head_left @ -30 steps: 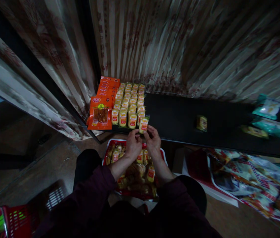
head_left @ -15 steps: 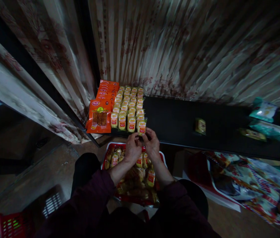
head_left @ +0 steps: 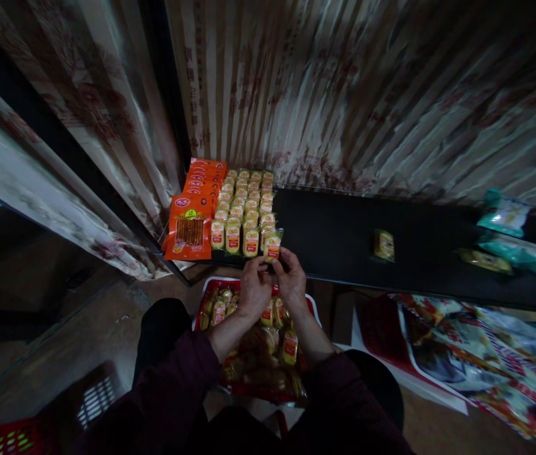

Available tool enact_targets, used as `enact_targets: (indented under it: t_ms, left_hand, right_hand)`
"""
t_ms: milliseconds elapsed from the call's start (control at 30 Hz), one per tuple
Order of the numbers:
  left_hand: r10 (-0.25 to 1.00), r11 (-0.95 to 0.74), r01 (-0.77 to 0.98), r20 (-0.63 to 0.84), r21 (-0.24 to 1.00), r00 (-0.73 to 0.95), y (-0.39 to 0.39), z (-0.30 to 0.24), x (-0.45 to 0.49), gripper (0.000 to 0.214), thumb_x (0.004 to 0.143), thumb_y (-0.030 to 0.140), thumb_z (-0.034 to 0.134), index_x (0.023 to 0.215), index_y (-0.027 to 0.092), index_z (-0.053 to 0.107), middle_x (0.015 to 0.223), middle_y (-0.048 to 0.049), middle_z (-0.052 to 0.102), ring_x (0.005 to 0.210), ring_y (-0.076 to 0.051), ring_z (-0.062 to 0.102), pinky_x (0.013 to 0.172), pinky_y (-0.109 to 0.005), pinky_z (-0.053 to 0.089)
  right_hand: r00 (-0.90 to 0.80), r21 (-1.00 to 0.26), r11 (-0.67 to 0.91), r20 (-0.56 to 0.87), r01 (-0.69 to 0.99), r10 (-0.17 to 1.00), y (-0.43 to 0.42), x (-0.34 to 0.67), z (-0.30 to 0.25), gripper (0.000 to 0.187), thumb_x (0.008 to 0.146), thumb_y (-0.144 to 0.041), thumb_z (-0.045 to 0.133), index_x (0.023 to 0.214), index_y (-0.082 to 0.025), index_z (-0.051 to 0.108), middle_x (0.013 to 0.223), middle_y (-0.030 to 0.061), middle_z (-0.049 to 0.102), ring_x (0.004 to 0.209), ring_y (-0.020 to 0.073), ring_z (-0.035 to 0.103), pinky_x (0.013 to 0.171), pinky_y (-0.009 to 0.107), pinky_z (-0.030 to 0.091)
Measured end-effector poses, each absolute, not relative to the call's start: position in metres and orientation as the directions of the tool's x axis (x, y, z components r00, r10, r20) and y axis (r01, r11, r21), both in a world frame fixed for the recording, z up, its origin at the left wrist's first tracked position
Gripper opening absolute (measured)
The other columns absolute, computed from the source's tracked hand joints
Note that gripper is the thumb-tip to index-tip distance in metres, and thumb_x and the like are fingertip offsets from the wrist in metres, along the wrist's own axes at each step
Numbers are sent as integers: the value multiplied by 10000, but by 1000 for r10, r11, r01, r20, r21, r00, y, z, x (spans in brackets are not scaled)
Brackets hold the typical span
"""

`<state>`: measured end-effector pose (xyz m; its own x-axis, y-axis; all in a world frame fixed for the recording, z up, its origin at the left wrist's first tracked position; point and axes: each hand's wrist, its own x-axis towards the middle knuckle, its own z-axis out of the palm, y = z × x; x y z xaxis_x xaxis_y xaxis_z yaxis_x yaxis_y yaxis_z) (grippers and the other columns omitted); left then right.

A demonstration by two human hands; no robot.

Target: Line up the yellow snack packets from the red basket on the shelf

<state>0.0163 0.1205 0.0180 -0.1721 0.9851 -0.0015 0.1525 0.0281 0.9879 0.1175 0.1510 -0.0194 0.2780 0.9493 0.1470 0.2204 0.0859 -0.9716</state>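
In the head view, a small clear-wrapped snack cake [head_left: 272, 247] with a red and yellow label stands at the front of the rightmost row on a black shelf [head_left: 329, 234]. My left hand [head_left: 255, 291] pinches its lower left edge, and my right hand [head_left: 291, 281] grips its lower right side with thumb and fingers. Several rows of matching yellow packets [head_left: 232, 237] stand upright beside it. Left of these, orange snack bags [head_left: 189, 227] overlap in a column. Below my hands a red basket with a white rim [head_left: 201, 297] holds many loose packets.
One yellow packet [head_left: 384, 245] lies farther right on the shelf, with teal bags [head_left: 505, 212] at its right end. A crate of large snack bags [head_left: 490, 354] is below right. A red basket [head_left: 16, 436] sits lower left. Patterned curtains [head_left: 320, 95] hang behind, beside a dark post [head_left: 166, 76].
The camera view has shifted slightly, so the shelf appears a little lower. Both hands stay on the snack cake, which now leans slightly to the right.
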Motion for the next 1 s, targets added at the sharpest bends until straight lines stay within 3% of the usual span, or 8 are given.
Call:
enact_targets:
  t_ms: [267,467,767,1000]
  left_hand:
    - [989,27,208,4,978,-149,122,17,16,404,757,0,442,1097,162,588,1095,-93,591,954,-147,629,933,-353,505]
    - [989,-8,237,42,971,-141,121,17,17,399,765,18,440,1103,155,599,1155,-105,534,999,-156,609,949,-340,503]
    - [990,-17,298,58,954,-129,124,15,18,444,737,9,447,1131,140,604,1170,-117,519,1101,-191,564,1024,-359,458]
    - [989,-26,370,77,929,-125,130,20,17,467,753,17,436,1175,135,598,1193,-124,531,1127,-196,553,1069,-346,414]
  right_hand:
    - [291,-878,62,223,474,930,153,117,-13,375,769,-362,577,1084,-166,630,1045,122,628,928,239,613,891,450,494]
    - [252,-860,117,271,496,929,154,115,-12,431,794,-325,547,1198,-177,563,1130,130,601,933,221,609,887,425,500]
    - [220,-820,104,269,563,938,157,113,-5,435,782,-331,535,1175,-151,583,1068,140,604,905,240,609,880,436,492]
    - [220,-824,133,298,551,929,160,114,-11,396,799,-339,531,1163,-190,580,1065,114,610,913,228,592,890,422,485]
